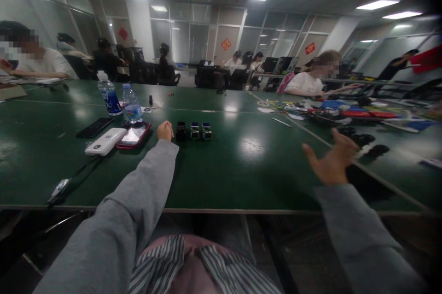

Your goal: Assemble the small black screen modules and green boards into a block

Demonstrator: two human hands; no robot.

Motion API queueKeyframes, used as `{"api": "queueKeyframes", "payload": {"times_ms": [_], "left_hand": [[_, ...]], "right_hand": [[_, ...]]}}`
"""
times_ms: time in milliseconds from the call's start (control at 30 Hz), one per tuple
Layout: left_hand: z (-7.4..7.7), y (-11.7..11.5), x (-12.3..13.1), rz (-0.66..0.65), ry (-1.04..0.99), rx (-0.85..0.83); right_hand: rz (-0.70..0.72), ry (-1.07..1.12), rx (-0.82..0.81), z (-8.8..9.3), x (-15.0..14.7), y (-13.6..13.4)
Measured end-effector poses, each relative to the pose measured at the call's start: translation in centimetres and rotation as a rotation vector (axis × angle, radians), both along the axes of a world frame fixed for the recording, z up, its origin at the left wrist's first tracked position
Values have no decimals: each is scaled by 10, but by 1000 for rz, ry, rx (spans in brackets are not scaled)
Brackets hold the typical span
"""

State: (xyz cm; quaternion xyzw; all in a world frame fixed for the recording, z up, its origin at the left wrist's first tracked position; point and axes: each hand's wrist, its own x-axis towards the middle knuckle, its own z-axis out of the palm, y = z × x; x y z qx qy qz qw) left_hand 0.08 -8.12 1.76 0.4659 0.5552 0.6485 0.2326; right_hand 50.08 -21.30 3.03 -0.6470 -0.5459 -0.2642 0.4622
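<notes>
My left hand rests on the green table with its fingers curled closed; whatever is inside them, if anything, is hidden. Just right of it stands a small black box-like device. Two similar small devices with dark blue tops, a middle one and a right one, stand in a row with it. Over the table's right side, my right hand is open, thumb and fingers apart, slightly blurred. Beyond it lie several black objects, too blurred to name.
On the left are a white power bank, a red-edged phone, a black phone and two bottles, one blue-labelled, one clear. Cables and tools clutter the far right. A person sits across the table.
</notes>
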Motion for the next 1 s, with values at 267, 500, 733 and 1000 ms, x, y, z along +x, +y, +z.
{"api": "queueKeyframes", "payload": {"times_ms": [267,500,733,1000], "left_hand": [[-8,8,-5,-6,39,24],[-14,16,-5,13,45,35],[-14,18,-5,14,34,37],[-14,18,-4,9,22,32]], "right_hand": [[663,-20,-358,-40,-257,104],[717,136,-398,-58,-280,139],[612,328,-434,-62,-271,152],[493,438,-489,-68,-267,160]]}}
